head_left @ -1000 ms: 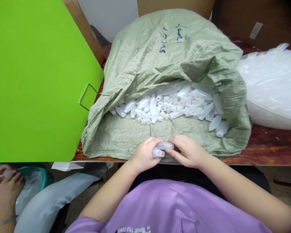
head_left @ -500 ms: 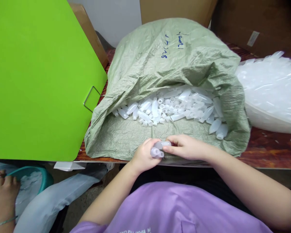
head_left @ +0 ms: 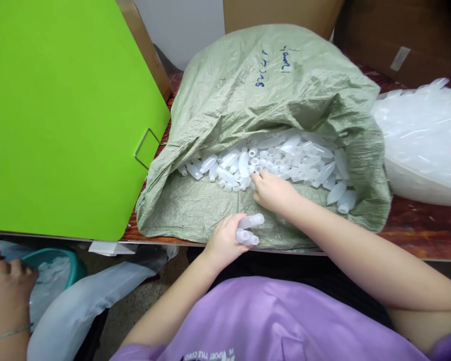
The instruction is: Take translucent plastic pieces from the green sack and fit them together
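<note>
Holding a small bunch of translucent tubes (head_left: pixel 251 220) just over the sack's near lip, our left grip (head_left: pixel 225 236) is closed round at least three; overlap leaves a fourth uncertain. Our right grip (head_left: pixel 272 192) has just moved from that bunch to the heap of loose pieces (head_left: pixel 311 163), so the left now carries the bunch alone. The right fingers are bunched close at the heap's near edge, but we cannot tell whether they pinch anything. The heap, too many to count, lies inside one green woven sack (head_left: pixel 218 103) on our desk (head_left: pixel 417 228), beside one clear bag (head_left: pixel 424 150); two cartons (head_left: pixel 285 12) stand behind.
</note>
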`<action>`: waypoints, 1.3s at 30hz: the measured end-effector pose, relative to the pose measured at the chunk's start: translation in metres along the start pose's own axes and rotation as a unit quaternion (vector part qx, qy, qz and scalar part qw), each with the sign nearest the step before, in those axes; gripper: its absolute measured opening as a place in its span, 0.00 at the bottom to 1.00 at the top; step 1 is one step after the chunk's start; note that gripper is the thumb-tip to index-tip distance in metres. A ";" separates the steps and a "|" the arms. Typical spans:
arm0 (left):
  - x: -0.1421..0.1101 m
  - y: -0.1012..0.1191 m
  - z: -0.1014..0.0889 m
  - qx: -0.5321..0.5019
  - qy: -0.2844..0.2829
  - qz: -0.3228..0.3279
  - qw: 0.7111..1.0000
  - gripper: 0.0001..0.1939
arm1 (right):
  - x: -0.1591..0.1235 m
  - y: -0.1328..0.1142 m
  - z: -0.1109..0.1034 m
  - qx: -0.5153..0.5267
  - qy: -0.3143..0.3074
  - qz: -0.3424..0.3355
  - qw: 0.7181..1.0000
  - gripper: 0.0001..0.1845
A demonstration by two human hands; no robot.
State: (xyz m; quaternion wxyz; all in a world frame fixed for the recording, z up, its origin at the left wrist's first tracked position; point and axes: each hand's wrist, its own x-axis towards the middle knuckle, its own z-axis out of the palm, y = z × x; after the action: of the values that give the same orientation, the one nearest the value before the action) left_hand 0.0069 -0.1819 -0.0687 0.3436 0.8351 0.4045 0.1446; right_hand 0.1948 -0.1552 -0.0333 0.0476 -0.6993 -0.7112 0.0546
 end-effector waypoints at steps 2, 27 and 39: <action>-0.001 0.000 0.002 0.016 0.016 -0.001 1.000 0.24 | -0.021 0.004 -0.010 0.083 0.031 -0.014 0.996 0.16; 0.008 0.005 -0.003 0.057 -0.030 -0.011 0.998 0.28 | -0.095 0.004 0.018 0.250 -0.018 -0.220 0.943 0.14; 0.009 0.005 -0.003 0.051 -0.039 -0.005 0.998 0.29 | -0.106 -0.007 0.030 0.174 -0.002 -0.098 0.980 0.19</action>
State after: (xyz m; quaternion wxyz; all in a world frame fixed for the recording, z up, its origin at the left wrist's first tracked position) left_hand 0.0137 -0.1753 -0.0633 0.3170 0.8542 0.4023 0.0898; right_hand 0.1851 -0.2621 -0.0611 0.1720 -0.6069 -0.7562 0.1740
